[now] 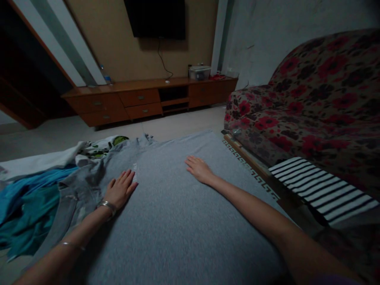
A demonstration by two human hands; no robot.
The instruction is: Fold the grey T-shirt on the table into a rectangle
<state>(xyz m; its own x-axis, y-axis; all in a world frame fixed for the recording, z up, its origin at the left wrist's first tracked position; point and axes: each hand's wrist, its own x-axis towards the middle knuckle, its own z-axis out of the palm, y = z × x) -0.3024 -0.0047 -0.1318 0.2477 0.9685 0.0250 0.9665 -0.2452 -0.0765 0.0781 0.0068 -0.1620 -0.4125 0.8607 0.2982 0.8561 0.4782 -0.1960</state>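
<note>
We have both hands lying flat, fingers spread, on the large plain grey knit garment (175, 206) that covers most of the surface in front of us; what carries it is hidden beneath the cloth. The left hand (120, 190) presses near the garment's left edge, just beside a small white print, and the right hand (198, 169) rests further up toward the far edge, palm down. Neither hand pinches anything.

To smooth well, we judge it best to keep the palms flat and sweep outward from the middle toward the edges, so that creases run off rather than bunch.

At the left edge a heap of crumpled teal-blue cloth (28, 206) and a rumpled white and green patterned garment (97, 148) lie touching the grey one, and could be dragged along by a leftward sweep. At the right, a black and white striped cloth (323, 188) lies folded near the red flowered sofa (311, 99), apart from the grey fabric. A long wooden cabinet (142, 99) stands well away.
</note>
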